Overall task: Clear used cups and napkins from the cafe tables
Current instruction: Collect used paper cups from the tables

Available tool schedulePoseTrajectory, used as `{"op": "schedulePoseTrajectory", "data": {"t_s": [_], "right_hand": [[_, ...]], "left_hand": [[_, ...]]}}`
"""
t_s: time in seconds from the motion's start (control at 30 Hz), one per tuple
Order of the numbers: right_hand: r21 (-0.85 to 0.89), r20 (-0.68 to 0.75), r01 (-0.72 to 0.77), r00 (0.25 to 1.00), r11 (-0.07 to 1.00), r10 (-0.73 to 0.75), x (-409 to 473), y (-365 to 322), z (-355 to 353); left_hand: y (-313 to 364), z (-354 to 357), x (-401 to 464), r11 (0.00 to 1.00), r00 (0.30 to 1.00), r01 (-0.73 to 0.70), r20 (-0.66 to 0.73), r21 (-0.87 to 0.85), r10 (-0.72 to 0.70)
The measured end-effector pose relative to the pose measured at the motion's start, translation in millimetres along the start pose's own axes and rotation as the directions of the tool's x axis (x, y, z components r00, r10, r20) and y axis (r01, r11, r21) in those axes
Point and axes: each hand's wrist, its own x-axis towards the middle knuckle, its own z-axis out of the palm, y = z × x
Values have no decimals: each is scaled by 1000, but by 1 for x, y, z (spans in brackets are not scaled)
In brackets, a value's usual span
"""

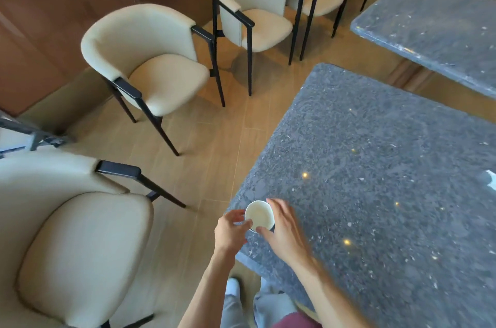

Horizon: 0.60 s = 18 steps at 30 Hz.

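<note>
Both hands cup a white paper cup at the near corner of the grey stone table, left hand and right hand with fingers curled round its sides; squeezing risks crushing it or spilling dregs.

Both forearms are bare, with no sleeves in sight. Pale grey trousers and a white shoe show below. A maroon garment sits at the bottom edge.

4 cream armchairs stand on the wood-look floor near a second grey table.
</note>
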Motion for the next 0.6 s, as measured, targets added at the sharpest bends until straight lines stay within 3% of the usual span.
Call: {"op": "schedulePoseTrajectory", "data": {"t_s": [0.3,0.43,0.5,0.6], "right_hand": [[-150,-20,-132,991,980,130,-8,-4,15],[67,-63,-182,980,981,186,-17,-13,2],[196,-186,-193,955,961,229,-30,-15,-14],[357,-393,-185,859,916,327,-60,-9,-46]], "left_hand": [[-12,-4,16,999,999,-30,38,19,29],[1,-9,10,962,986,-165,22,220,164],[16,-8,-2,939,967,-243,-19,245,255],[44,4,-31,896,915,-399,14,194,404]]}}
